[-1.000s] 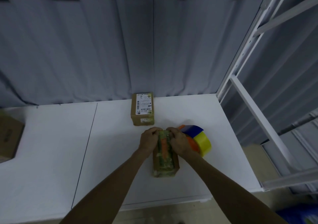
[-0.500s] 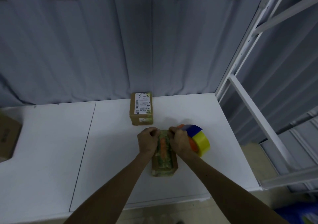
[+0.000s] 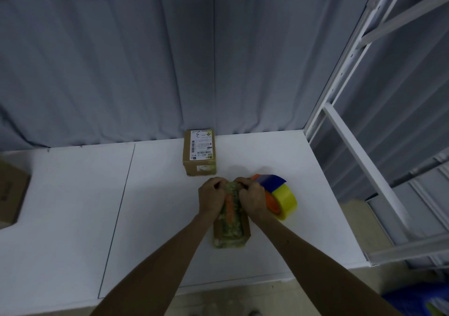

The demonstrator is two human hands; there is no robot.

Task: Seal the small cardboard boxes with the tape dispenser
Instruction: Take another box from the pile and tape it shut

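A small cardboard box, its top covered with glossy tape and an orange mark, lies lengthwise on the white table. My left hand and my right hand both press on the box's far end, fingers curled over its edge. Just right of my right hand rests the tape dispenser, blue and orange with a yellow tape roll, touched by neither hand. A second small cardboard box with white shipping labels stands behind, near the curtain.
A larger brown carton sits at the table's left edge. A grey curtain closes the back. White shelving uprights stand along the right side, with the floor below.
Both hands stay on the far end of the taped box, shifting only slightly. The box and the dispenser keep their places.
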